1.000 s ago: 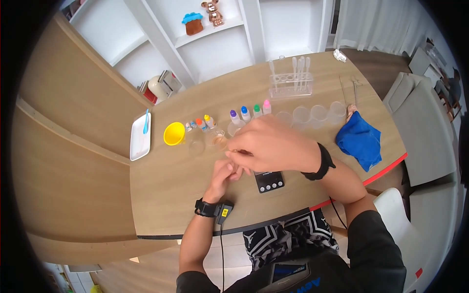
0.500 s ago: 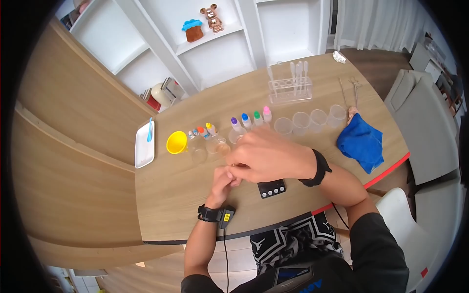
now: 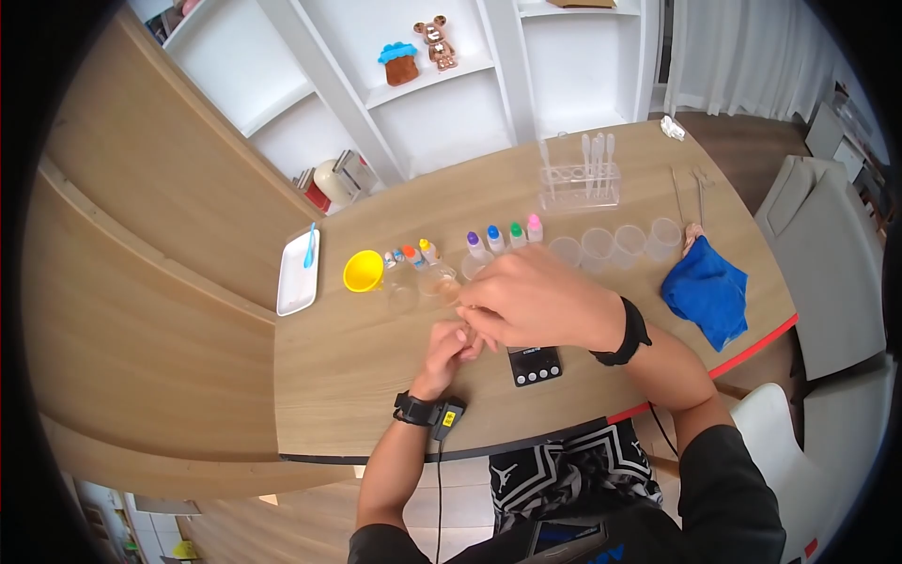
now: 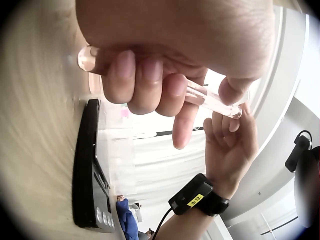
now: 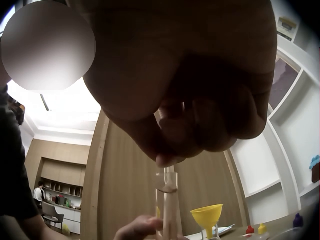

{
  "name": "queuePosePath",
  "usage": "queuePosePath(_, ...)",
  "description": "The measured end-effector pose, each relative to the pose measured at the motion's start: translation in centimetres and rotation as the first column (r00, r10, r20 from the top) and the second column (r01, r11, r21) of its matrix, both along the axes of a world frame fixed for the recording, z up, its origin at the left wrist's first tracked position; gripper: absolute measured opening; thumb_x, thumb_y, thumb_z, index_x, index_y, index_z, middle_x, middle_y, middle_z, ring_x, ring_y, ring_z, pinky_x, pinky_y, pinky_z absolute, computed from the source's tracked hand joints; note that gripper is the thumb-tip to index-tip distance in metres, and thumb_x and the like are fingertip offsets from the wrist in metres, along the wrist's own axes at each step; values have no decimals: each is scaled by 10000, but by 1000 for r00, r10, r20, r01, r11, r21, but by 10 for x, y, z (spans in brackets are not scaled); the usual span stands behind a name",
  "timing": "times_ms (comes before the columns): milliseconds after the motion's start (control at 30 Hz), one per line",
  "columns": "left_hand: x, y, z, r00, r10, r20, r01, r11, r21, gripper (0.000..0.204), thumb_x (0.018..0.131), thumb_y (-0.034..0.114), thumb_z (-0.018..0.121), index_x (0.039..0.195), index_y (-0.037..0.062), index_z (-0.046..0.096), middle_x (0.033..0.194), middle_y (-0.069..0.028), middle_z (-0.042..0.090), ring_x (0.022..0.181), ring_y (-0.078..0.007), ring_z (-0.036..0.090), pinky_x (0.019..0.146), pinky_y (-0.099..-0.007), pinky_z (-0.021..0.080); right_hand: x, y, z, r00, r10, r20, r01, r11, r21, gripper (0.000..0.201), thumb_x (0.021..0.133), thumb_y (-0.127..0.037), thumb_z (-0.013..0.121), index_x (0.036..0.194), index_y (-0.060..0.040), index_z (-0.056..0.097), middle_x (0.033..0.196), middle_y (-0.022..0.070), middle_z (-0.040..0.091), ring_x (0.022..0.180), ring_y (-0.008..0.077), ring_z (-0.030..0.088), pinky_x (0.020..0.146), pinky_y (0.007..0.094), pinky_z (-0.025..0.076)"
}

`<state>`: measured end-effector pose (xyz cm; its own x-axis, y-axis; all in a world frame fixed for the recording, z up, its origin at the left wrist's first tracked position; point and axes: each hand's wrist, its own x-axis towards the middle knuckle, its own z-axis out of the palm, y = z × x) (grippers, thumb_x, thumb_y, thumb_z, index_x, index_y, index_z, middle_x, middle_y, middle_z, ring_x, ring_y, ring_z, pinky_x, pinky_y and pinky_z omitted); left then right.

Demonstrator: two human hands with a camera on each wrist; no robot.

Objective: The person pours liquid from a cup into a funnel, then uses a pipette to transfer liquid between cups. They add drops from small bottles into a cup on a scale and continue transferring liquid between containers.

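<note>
My left hand [image 3: 447,355] grips a clear glass tube [image 4: 200,95], its fingers curled round the middle and the rounded end [image 4: 87,58] sticking out past the little finger. Above it, my right hand [image 3: 545,299] is at the tube's mouth, with thumb and fingers pinched on a thin clear stem. In the right wrist view the stem meets the open top of the tube [image 5: 166,197]; its lower part is hard to make out. A black device with round buttons [image 3: 536,366] lies under the hands.
Clear cups [image 3: 598,248], dropper bottles [image 3: 494,241] and a yellow funnel [image 3: 364,271] stand beyond the hands. Farther back is a rack [image 3: 580,186] with pipettes. A white tray [image 3: 297,287] lies left, a blue cloth [image 3: 709,291] right.
The head view has shifted, so the table sits a little farther right in the picture. Both hands stay together, with the right hand still over the left.
</note>
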<state>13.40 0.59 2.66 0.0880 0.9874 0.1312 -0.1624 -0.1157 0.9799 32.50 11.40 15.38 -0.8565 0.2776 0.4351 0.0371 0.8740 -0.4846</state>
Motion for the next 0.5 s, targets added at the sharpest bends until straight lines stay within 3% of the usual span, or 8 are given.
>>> queuePosePath(167, -3, 1, -4, 1000, -23, 4, 23, 1000, 19, 598, 979, 500, 514, 902, -69, 681, 652, 6, 436, 590, -93, 332, 569, -286, 230, 4, 2, 7, 997, 53, 50, -51, 998, -40, 230, 882, -156, 648, 677, -53, 662, 613, 112, 660, 578, 336, 631, 570, 438, 477)
queuePosePath(267, -6, 3, -11, 999, -36, 1, 36, 999, 13, 585, 979, 490, 513, 910, -66, 683, 654, 13, 430, 592, -89, 334, 568, -285, 230, 4, 2, 9, 992, -78, 94, 71, 995, 71, 242, 887, -168, 654, 672, -57, 666, 622, 121, 658, 584, 341, 631, 574, 444, 475)
queuePosePath(367, -4, 3, -10, 1000, -23, 14, 22, 999, 23, 571, 981, 478, 515, 917, -65, 679, 656, 13, 428, 596, -86, 336, 563, -283, 227, 3, 1, 7, 997, 59, 49, -52, 991, -124, 238, 881, -164, 654, 670, -56, 669, 625, 137, 651, 587, 346, 630, 571, 446, 469)
queuePosePath(467, -6, 2, -14, 999, -24, 30, 24, 1000, 5, 553, 986, 465, 513, 923, -60, 676, 661, 12, 431, 596, -85, 337, 555, -282, 222, 0, 4, -3, 998, -59, 35, 57, 998, 36, 229, 878, -160, 652, 675, -59, 683, 626, 131, 654, 588, 338, 636, 569, 442, 467)
queuePosePath(500, -7, 2, -14, 999, -29, 33, 30, 1000, -6, 546, 988, 460, 511, 925, -57, 676, 662, 11, 431, 595, -84, 337, 552, -281, 221, 0, 4, -3, 999, -27, 28, 26, 999, 21, 214, 864, -163, 642, 681, -66, 696, 605, 117, 653, 570, 328, 634, 559, 438, 473)
